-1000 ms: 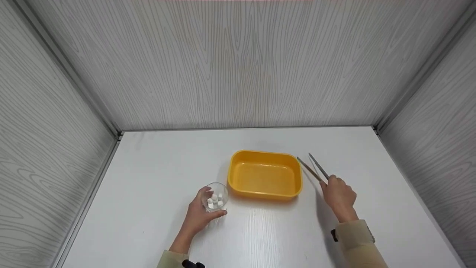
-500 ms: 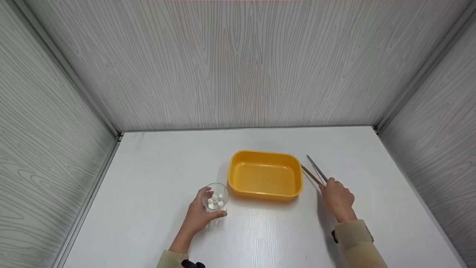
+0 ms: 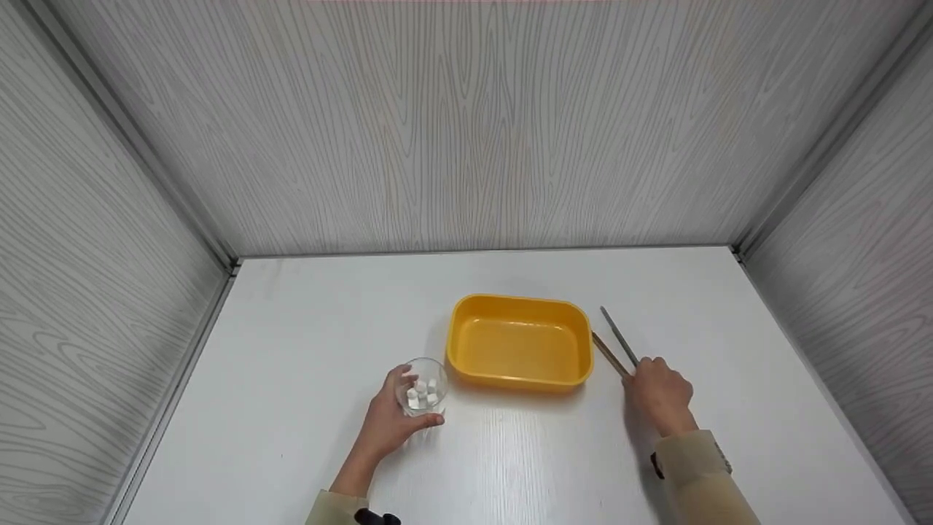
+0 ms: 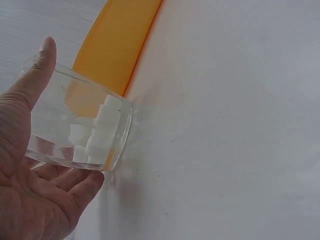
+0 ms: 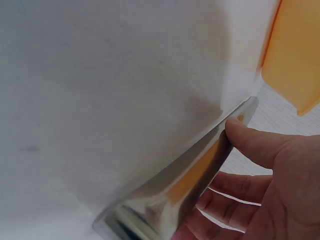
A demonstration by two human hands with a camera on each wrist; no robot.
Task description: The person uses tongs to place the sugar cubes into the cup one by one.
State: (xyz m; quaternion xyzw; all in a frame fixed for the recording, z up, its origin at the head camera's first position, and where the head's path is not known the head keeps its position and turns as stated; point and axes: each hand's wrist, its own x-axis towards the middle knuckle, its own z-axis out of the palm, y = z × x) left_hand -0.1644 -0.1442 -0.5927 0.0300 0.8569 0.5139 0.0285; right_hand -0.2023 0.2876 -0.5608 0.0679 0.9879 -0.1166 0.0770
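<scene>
My left hand (image 3: 385, 426) grips a clear glass (image 4: 55, 122) from its left side, thumb on the near side and fingers round the other. Several small white cubes (image 4: 102, 131) lie at its bottom. On the right, my right hand (image 3: 660, 395) holds a pair of shiny metal tongs (image 5: 187, 172). Their two arms spread apart and point away from me, up and to the left in the head view. One tip of the tongs comes right up to the right side of a yellow-orange tray (image 3: 510, 380). In the right wrist view, the thumb presses on the metal.
Between the two hands stands the rectangular tray, with nothing lying in it. The white table (image 3: 313, 313) meets a grey wood-grain back wall (image 3: 466, 146). Similar panels (image 3: 73, 292) close off the left and right sides.
My right hand has come slightly down and left, and the tongs have drawn back toward me beside the tray. My left hand and the glass have stayed in place.
</scene>
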